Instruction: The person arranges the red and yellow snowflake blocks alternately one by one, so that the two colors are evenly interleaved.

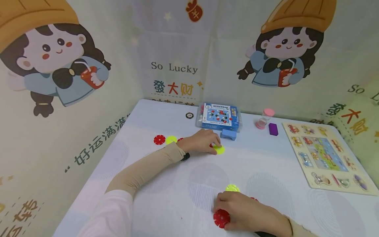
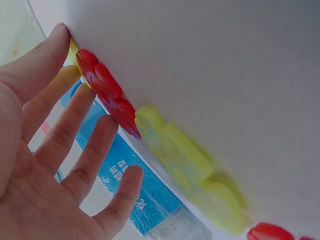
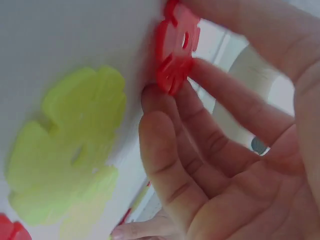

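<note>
Flower-shaped plastic discs lie in a row in the head view. At its left end are a red disc (image 1: 159, 140) and a yellow disc (image 1: 171, 140); my left forearm hides part of the row. My left hand (image 1: 201, 141) pinches another yellow disc (image 1: 219, 150) at the right end, thumb and index finger at its edges, beside a red disc (image 2: 105, 85). Nearer the front, my right hand (image 1: 247, 210) holds a red disc (image 1: 221, 219) between thumb and fingers, tilted in the right wrist view. A yellow disc (image 1: 232, 188) lies just beyond that hand, and a red disc (image 1: 254, 198) shows partly behind it.
Behind my left hand stand a blue boxed set (image 1: 219, 116) and a blue arch block (image 1: 228, 134). A round black chip (image 1: 189, 115) lies at the back. Rightward are a pink sand timer (image 1: 265, 118), a purple block (image 1: 273, 129) and a wooden puzzle board (image 1: 314, 177).
</note>
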Motion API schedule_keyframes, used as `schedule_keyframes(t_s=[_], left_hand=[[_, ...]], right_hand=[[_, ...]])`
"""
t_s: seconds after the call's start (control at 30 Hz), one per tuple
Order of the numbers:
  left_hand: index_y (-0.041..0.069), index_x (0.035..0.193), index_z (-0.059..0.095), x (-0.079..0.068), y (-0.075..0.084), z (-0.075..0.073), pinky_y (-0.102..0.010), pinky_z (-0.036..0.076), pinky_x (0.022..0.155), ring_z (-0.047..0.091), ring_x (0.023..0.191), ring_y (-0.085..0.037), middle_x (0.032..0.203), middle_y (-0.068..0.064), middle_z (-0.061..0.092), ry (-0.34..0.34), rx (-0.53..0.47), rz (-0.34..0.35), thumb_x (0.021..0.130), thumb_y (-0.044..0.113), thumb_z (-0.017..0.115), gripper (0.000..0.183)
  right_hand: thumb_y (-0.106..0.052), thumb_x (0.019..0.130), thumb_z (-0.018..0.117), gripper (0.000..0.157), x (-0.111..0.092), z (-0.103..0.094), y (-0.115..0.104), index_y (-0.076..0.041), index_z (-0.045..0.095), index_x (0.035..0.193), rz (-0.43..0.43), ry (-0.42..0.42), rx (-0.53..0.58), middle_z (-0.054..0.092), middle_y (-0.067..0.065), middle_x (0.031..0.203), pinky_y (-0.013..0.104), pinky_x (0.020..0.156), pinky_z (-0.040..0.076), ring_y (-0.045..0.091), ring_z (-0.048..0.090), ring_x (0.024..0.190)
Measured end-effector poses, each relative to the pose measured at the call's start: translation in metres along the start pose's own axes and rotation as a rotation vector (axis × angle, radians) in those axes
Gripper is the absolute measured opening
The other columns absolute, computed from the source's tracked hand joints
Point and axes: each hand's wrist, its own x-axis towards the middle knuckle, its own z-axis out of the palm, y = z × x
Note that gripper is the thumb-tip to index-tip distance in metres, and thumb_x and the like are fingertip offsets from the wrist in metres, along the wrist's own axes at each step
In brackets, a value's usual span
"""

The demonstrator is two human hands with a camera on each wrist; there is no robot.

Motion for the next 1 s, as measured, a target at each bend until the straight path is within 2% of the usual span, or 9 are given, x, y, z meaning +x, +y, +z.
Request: schedule_keyframes(t_s=[0.07, 0.2, 0.3, 0.43, 0.53, 0.63, 0.73, 0.83, 1.0], left_hand=[[0.028, 0.12, 0.065, 0.0, 0.0, 0.0, -0.025, 0.043, 0.084, 0.054, 0.113, -0.01, 0.122, 0.012, 0.063, -0.005, -0.001, -0.001, 0.081, 0.042, 0.072, 0.042], [0.028, 0.12, 0.066, 0.0, 0.0, 0.001, -0.025, 0.043, 0.085, 0.054, 0.113, -0.01, 0.121, 0.012, 0.063, -0.007, 0.002, -0.008, 0.081, 0.042, 0.072, 0.042], [0.029, 0.12, 0.066, 0.0, -0.001, 0.002, -0.025, 0.043, 0.085, 0.054, 0.113, -0.011, 0.121, 0.012, 0.063, -0.004, 0.014, -0.009, 0.08, 0.043, 0.072, 0.043], [0.029, 0.119, 0.066, 0.002, -0.001, 0.003, -0.026, 0.044, 0.084, 0.055, 0.112, -0.011, 0.121, 0.011, 0.063, 0.006, 0.027, 0.0, 0.08, 0.044, 0.072, 0.042], [0.028, 0.118, 0.067, 0.003, 0.0, 0.002, -0.025, 0.044, 0.081, 0.056, 0.11, -0.011, 0.12, 0.01, 0.065, 0.011, 0.027, 0.005, 0.081, 0.043, 0.072, 0.041], [0.027, 0.118, 0.068, 0.003, 0.001, 0.001, -0.023, 0.043, 0.078, 0.056, 0.108, -0.01, 0.118, 0.01, 0.065, 0.008, 0.019, -0.004, 0.081, 0.042, 0.072, 0.04], [0.027, 0.117, 0.068, 0.003, 0.002, 0.001, -0.022, 0.043, 0.079, 0.056, 0.108, -0.009, 0.118, 0.01, 0.065, 0.007, 0.009, -0.012, 0.081, 0.04, 0.073, 0.04], [0.026, 0.117, 0.068, 0.002, 0.004, 0.0, -0.023, 0.043, 0.082, 0.056, 0.109, -0.01, 0.118, 0.009, 0.065, 0.002, -0.004, -0.015, 0.08, 0.04, 0.073, 0.04], [0.027, 0.117, 0.068, 0.002, 0.004, 0.0, -0.023, 0.043, 0.082, 0.055, 0.109, -0.01, 0.118, 0.01, 0.065, -0.001, -0.005, -0.021, 0.08, 0.04, 0.073, 0.04]], right_hand=[[-0.037, 0.072, 0.079, 0.034, 0.0, 0.001, -0.002, -0.036, 0.064, 0.103, -0.034, 0.006, 0.004, 0.056, -0.018, 0.097, 0.012, 0.068, 0.048, -0.005, 0.048, 0.087], [-0.03, 0.068, 0.079, 0.031, 0.001, 0.003, -0.003, -0.034, 0.067, 0.096, -0.126, 0.077, -0.023, 0.057, -0.017, 0.091, 0.007, 0.067, 0.044, -0.008, 0.047, 0.081], [-0.035, 0.072, 0.078, 0.029, 0.005, -0.005, 0.004, -0.033, 0.068, 0.1, -0.121, 0.08, 0.006, 0.059, -0.018, 0.092, 0.009, 0.069, 0.045, -0.008, 0.049, 0.08], [-0.046, 0.075, 0.076, 0.038, 0.014, -0.035, 0.036, -0.032, 0.069, 0.109, 0.034, 0.088, 0.083, 0.063, -0.019, 0.099, 0.021, 0.077, 0.052, -0.004, 0.054, 0.086], [-0.041, 0.071, 0.081, 0.041, 0.021, -0.057, 0.078, -0.026, 0.072, 0.108, 0.143, 0.215, 0.066, 0.065, -0.016, 0.098, 0.027, 0.075, 0.053, 0.0, 0.057, 0.086], [-0.031, 0.067, 0.085, 0.042, 0.028, -0.067, 0.123, -0.019, 0.074, 0.106, 0.215, 0.353, 0.039, 0.069, -0.01, 0.095, 0.024, 0.067, 0.051, 0.005, 0.058, 0.082], [-0.028, 0.067, 0.086, 0.043, 0.036, -0.065, 0.151, -0.012, 0.074, 0.105, 0.251, 0.405, 0.035, 0.071, -0.002, 0.092, 0.019, 0.062, 0.049, 0.009, 0.059, 0.079], [-0.03, 0.07, 0.084, 0.043, 0.043, -0.06, 0.16, -0.011, 0.074, 0.106, 0.264, 0.399, 0.016, 0.07, 0.002, 0.092, 0.021, 0.065, 0.048, 0.012, 0.058, 0.08], [-0.028, 0.072, 0.082, 0.041, 0.046, -0.055, 0.15, -0.01, 0.073, 0.108, 0.303, 0.405, -0.024, 0.068, 0.006, 0.096, 0.028, 0.07, 0.051, 0.017, 0.059, 0.086]])
